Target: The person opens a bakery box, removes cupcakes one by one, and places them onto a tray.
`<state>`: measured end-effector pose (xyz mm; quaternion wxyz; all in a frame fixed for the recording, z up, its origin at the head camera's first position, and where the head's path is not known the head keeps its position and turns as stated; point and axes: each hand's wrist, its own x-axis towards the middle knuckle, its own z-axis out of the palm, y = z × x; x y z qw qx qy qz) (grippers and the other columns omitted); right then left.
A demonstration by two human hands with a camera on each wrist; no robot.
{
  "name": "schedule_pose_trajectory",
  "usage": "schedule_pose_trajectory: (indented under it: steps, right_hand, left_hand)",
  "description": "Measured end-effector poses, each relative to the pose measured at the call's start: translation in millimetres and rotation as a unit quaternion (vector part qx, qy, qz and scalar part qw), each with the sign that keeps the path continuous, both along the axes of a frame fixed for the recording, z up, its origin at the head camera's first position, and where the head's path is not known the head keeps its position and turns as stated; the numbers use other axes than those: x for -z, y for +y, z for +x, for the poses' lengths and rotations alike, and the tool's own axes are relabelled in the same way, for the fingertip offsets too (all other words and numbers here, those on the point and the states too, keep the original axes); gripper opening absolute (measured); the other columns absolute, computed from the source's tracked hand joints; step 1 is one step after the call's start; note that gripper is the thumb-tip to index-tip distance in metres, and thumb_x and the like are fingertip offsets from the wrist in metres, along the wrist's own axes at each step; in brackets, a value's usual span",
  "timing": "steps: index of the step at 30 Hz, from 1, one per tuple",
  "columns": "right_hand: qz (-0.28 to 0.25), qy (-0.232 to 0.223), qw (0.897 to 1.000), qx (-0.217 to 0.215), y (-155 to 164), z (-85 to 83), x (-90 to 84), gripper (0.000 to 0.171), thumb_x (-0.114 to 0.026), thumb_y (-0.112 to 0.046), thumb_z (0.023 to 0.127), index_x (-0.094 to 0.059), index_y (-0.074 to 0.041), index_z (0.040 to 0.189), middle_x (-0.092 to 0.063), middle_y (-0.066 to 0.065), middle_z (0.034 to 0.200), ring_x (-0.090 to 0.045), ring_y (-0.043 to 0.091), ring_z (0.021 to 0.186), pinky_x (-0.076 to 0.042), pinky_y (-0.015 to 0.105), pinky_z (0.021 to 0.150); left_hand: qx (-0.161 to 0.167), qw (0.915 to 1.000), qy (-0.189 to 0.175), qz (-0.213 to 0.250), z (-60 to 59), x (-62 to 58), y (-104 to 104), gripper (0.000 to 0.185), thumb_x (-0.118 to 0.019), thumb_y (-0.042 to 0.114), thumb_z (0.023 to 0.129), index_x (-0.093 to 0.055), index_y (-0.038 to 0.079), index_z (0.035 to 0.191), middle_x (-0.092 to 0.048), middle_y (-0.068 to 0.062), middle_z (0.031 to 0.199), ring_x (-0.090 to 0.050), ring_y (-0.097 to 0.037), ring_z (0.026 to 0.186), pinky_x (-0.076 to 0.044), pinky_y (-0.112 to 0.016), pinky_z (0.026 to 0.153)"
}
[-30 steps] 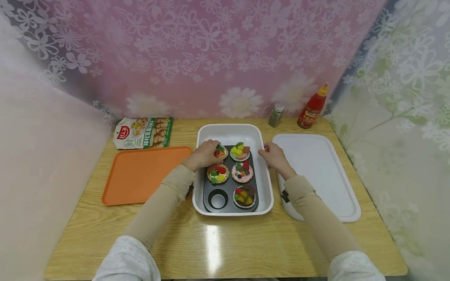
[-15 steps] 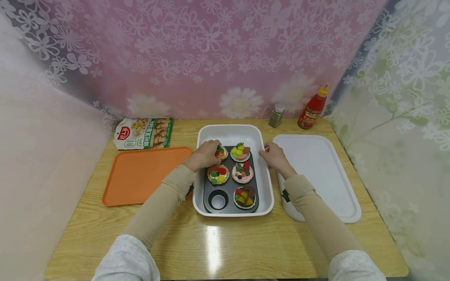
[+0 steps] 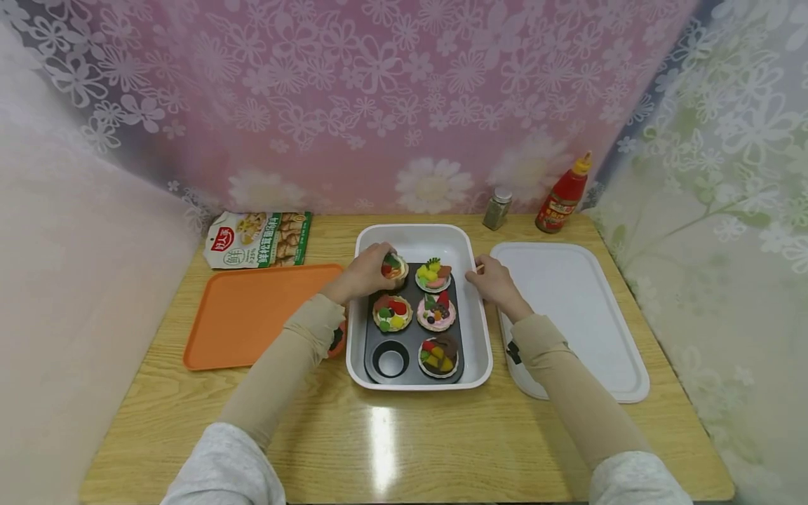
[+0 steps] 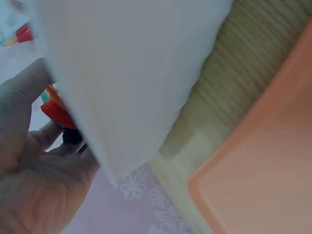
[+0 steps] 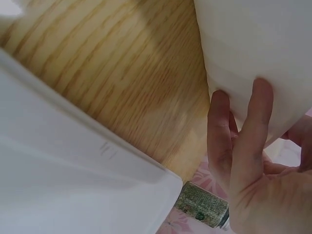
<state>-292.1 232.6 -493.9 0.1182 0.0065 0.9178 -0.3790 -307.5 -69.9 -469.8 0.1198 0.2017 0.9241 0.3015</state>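
A dark muffin tin sits inside a white baking dish at the table's middle. My left hand grips a fruit-topped tart and holds it just above the tin's far-left cup. Several other tarts fill the other cups, and the near-left cup is empty. My right hand holds the dish's right rim. In the right wrist view its fingers lie along the dish's outer wall. The left wrist view shows the palm of my left hand and the tart's red pieces behind the dish wall.
An orange tray lies left of the dish and a white tray lies right of it. A snack packet sits at the back left. A spice jar and a red sauce bottle stand by the back wall.
My left hand has lifted the far-left tart up out of its cup. The right hand has stayed on the dish's rim.
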Motion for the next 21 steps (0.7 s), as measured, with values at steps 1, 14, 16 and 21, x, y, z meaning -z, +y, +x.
schedule_pose_trajectory:
  steps: [1,14,16,21]
  right_hand:
    - [0.000,-0.001,1.000,0.000,0,0.0,0.0,0.036,-0.055,-0.023,0.104,-0.055,0.001,0.131,-0.062,0.026,0.124,-0.062,0.029,0.091,-0.054,0.029,0.059]
    - [-0.002,-0.003,1.000,0.000,-1,-1.5,0.5,0.035,-0.055,-0.024,0.105,-0.054,0.001,0.130,-0.060,0.022,0.113,-0.060,0.026,0.085,-0.054,0.028,0.057]
    - [-0.004,-0.005,1.000,-0.001,0,-2.5,1.4,0.036,-0.054,-0.024,0.105,-0.053,0.001,0.131,-0.060,0.021,0.113,-0.060,0.025,0.084,-0.054,0.028,0.056]
    - [-0.012,-0.015,1.000,0.000,0,-2.5,1.8,0.037,-0.054,-0.025,0.105,-0.052,0.001,0.132,-0.060,0.025,0.119,-0.062,0.027,0.086,-0.057,0.029,0.056]
  left_hand:
    - [-0.003,1.0000,0.002,0.005,0.5,-2.1,-1,0.060,-0.081,0.024,0.092,-0.052,0.004,0.141,-0.059,-0.017,0.134,-0.059,-0.031,0.116,-0.053,-0.045,0.102]
    - [-0.062,0.9931,0.005,0.100,7.5,-34.9,-52,0.072,-0.080,0.020,0.094,-0.043,0.004,0.153,-0.052,-0.018,0.148,-0.056,-0.034,0.132,-0.051,-0.051,0.112]
    - [-0.077,0.9925,0.011,0.094,11.5,-37.7,-65,0.073,-0.080,0.023,0.094,-0.042,0.004,0.154,-0.051,-0.018,0.149,-0.056,-0.035,0.132,-0.050,-0.052,0.112]
    - [-0.114,0.9901,0.031,0.076,20.5,-36.8,-96,0.075,-0.078,0.024,0.095,-0.040,0.005,0.157,-0.046,-0.020,0.153,-0.054,-0.038,0.131,-0.050,-0.055,0.110]
